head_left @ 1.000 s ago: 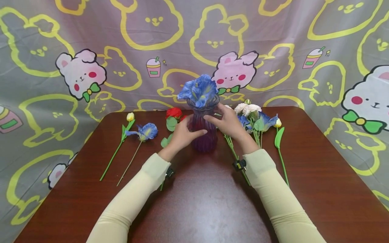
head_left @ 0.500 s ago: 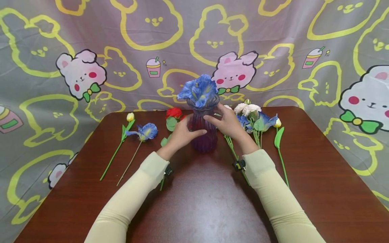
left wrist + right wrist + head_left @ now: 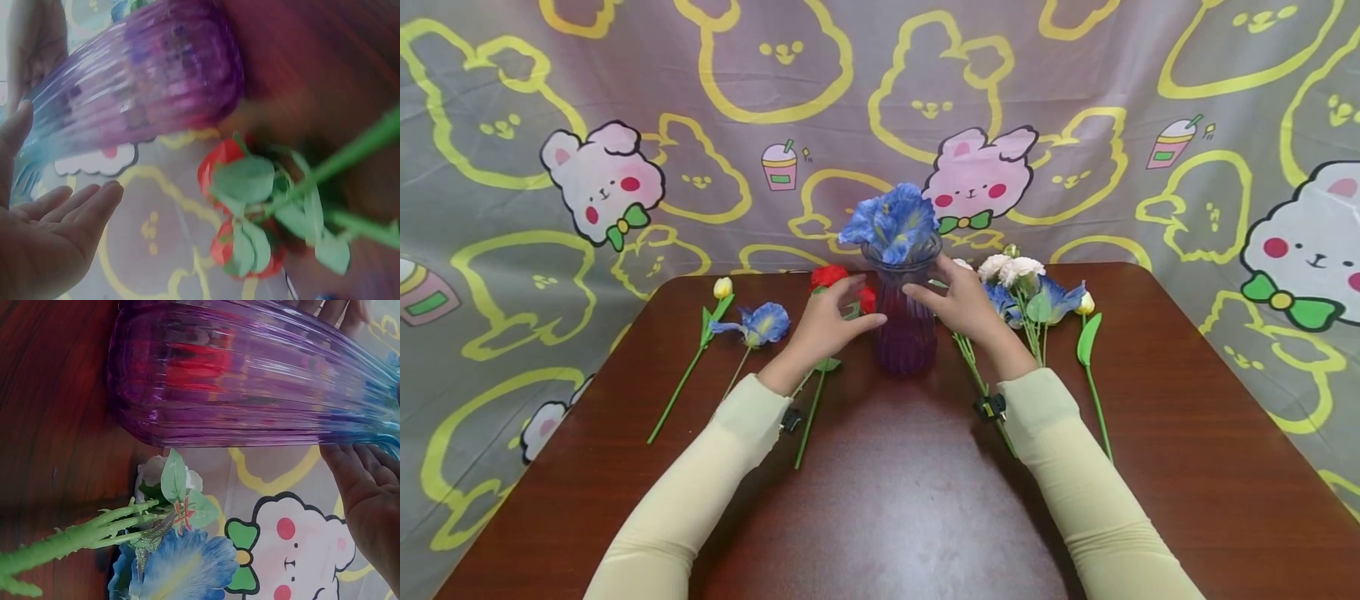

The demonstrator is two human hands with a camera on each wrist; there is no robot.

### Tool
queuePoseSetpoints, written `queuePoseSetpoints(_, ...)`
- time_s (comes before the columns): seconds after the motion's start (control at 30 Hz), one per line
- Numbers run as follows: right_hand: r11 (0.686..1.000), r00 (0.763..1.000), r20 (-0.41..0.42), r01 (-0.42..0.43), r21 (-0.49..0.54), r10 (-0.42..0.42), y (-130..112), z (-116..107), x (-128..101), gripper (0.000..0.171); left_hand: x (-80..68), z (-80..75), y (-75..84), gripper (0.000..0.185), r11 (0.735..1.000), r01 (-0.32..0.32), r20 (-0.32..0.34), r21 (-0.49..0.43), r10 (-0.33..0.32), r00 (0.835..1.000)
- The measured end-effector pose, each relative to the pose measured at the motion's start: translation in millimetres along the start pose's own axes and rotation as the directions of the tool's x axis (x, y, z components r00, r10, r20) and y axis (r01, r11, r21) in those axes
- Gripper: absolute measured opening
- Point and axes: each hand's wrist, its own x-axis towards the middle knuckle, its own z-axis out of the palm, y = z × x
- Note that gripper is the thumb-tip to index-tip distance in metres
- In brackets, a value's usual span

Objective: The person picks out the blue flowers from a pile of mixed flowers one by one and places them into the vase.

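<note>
A ribbed glass vase [image 3: 906, 333], purple below and bluish near the rim, stands upright on the table. A blue flower [image 3: 895, 223] rests in its mouth. My right hand [image 3: 961, 302] holds the vase by its neck, thumb in front and fingers behind. In the right wrist view the right hand [image 3: 372, 506] meets the narrow part of the glass. My left hand [image 3: 827, 321] is at the vase's left, fingers spread and parted from it, in front of red roses [image 3: 830, 276]. The left wrist view shows the left palm [image 3: 50, 250] with nothing in it.
On the brown table [image 3: 910, 500], a yellow tulip [image 3: 722, 288] and a blue flower [image 3: 762, 325] lie at left. White carnations [image 3: 1021, 271], blue flowers [image 3: 1060, 298] and another tulip [image 3: 1086, 304] lie at right. A patterned curtain [image 3: 865, 83] hangs behind.
My left hand has let go of the vase and moved left, with the forearm shifting the same way. The right hand and the vase have stayed put.
</note>
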Motion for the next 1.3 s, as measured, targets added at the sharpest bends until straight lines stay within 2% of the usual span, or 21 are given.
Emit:
queuePoseSetpoints(0.3, 0.999, 0.999, 0.013, -0.031, 0.013, 0.031, -5, 0, -1, 0.058, -15.4, -36.1, -9.8, 0.054, 0.996, 0.002, -0.062, 0.086, 0.003, 0.998)
queuePoseSetpoints(0.5, 0.999, 0.999, 0.024, -0.034, -0.009, 0.035, -39, -3, -11, 0.054, -26.0, -60.1, -18.3, 0.034, 0.981, -0.001, -0.097, 0.196, 0.021, 0.995)
queuePoseSetpoints(0.7, 0.999, 0.999, 0.025, -0.037, -0.010, 0.037, -46, -4, -13, 0.054, -38.8, -80.6, -27.2, 0.032, 0.959, 0.066, -0.102, 0.276, -0.039, 0.994)
queuePoseSetpoints(0.9, 1.000, 0.999, 0.023, -0.027, -0.003, 0.027, -45, -4, -13, 0.054, -50.8, -100.9, -38.0, 0.030, 0.912, 0.165, -0.095, 0.376, -0.139, 0.986)
queuePoseSetpoints(1.07, 1.000, 0.999, 0.020, -0.027, 0.000, 0.027, -46, -3, -13, 0.055, -60.1, -114.5, -50.5, 0.030, 0.864, 0.213, -0.072, 0.456, -0.203, 0.977)
queuePoseSetpoints(1.17, 1.000, 0.999, 0.018, -0.029, 0.001, 0.029, -46, -3, -14, 0.055, -65.3, -119.2, -59.9, 0.033, 0.837, 0.254, -0.047, 0.485, -0.265, 0.963)
queuePoseSetpoints(1.3, 0.999, 0.999, 0.017, -0.032, 0.001, 0.032, -45, -3, -14, 0.055, -71.2, -124.0, -72.5, 0.039, 0.792, 0.318, -0.010, 0.521, -0.367, 0.930)
